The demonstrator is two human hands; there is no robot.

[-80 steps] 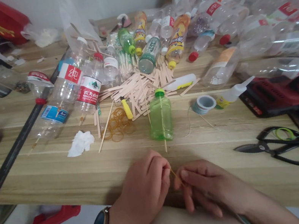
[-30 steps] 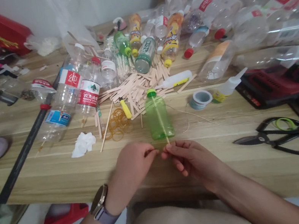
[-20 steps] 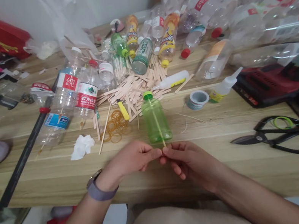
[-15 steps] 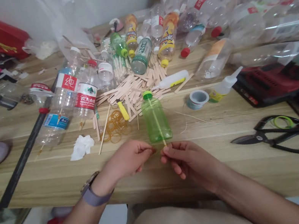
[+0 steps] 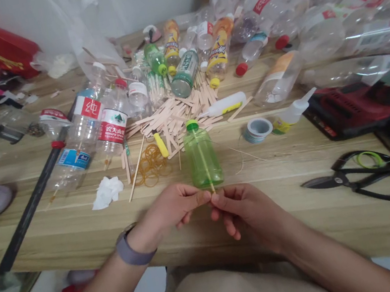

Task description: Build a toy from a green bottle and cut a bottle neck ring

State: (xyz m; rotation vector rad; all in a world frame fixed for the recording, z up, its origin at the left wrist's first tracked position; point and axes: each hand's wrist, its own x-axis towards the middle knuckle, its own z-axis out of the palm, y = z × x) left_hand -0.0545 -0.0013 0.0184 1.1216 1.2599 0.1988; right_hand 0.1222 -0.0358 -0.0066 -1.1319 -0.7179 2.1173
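Note:
A green plastic bottle (image 5: 202, 157) with a bright green cap lies in front of me, its base towards me. Lengthwise through it runs a thin wooden stick (image 5: 206, 166), whose near end sticks out of the base. My right hand (image 5: 245, 207) is closed, with thumb and finger pinching that end. Beside it my left hand (image 5: 175, 207), a watch on its wrist, is closed in a pinch, its fingertips close against the right ones. What the left fingers hold is too small to make out. Fine thread (image 5: 240, 155) curls to the right of the bottle.
Flat wooden sticks (image 5: 175, 119) are heaped beyond the bottle, with rubber bands (image 5: 151, 166) to the left. Black scissors (image 5: 359, 177), a glue bottle (image 5: 289, 114) and a tape roll (image 5: 258, 129) lie right. Clear bottles (image 5: 322, 33) crowd the back right. Someone's arm shows at far left.
My left hand has moved right, bringing its fingertips up to the stick's end beside my right hand. The bottle has shifted slightly left. The thread has changed its curve.

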